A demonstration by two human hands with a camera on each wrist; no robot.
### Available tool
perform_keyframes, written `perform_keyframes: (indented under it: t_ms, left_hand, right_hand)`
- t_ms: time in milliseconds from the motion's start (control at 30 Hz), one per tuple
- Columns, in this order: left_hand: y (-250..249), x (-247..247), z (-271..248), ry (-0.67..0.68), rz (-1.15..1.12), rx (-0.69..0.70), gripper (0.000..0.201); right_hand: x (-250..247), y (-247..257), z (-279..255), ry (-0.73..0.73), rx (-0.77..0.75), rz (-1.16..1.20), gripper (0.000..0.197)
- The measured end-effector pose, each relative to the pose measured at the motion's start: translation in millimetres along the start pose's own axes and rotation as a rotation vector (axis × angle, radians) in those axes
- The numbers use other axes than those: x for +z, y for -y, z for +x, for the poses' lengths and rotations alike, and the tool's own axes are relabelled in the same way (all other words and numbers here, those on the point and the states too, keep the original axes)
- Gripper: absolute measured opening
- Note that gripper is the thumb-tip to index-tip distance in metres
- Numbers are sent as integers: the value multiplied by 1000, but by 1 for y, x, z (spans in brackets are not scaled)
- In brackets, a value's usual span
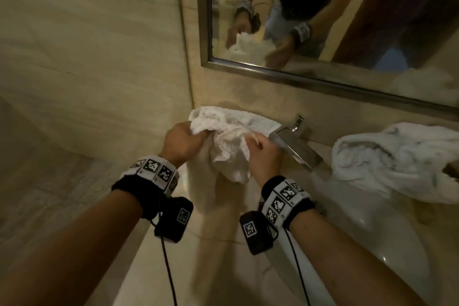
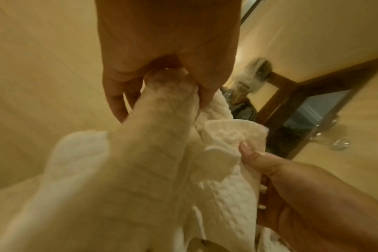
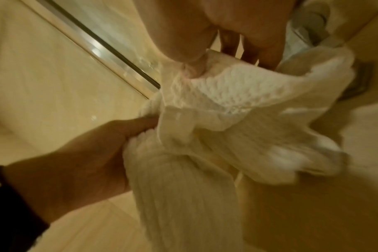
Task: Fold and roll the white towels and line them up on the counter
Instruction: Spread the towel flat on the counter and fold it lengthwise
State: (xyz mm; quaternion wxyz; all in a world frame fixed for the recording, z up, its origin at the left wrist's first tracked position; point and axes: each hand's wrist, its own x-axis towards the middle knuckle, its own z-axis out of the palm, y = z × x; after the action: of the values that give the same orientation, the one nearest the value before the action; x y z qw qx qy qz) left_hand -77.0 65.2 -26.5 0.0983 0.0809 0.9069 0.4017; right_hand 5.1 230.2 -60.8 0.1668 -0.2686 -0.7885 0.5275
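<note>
A crumpled white towel hangs in the air above the beige counter, held between both hands. My left hand grips a bunched part of its edge; the left wrist view shows the towel squeezed in the curled left hand. My right hand pinches another edge between thumb and fingers, and in the right wrist view the towel hangs from that right hand. A second white towel lies in a loose heap at the right of the counter.
A chrome faucet juts out just right of my hands, over a white basin. A framed mirror hangs on the back wall. A beige tiled wall closes off the left side.
</note>
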Motion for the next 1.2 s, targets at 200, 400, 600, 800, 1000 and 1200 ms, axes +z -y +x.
perform_keyframes:
  t_ms: [200, 400, 600, 800, 1000, 1200]
  left_hand:
    - [-15, -70, -47, 211, 241, -49, 68]
    - [-34, -110, -134, 479, 70, 432, 110]
    - [-45, -129, -193, 710, -386, 318, 32]
    - [-33, -139, -224, 940, -322, 385, 63]
    - [-1, -109, -239, 343, 317, 394, 38]
    - [-4, -140, -255, 195, -133, 265, 28]
  right_hand:
    - [-30, 79, -60, -186, -147, 20, 32]
    - [-22, 138, -151, -115, -395, 11, 19]
    - [-32, 177, -200, -232, -374, 136, 27]
    - [-43, 193, -231, -376, -307, 162, 23]
    - [-44, 201, -263, -357, -282, 268, 21]
    - [-52, 172, -280, 416, -195, 61, 101]
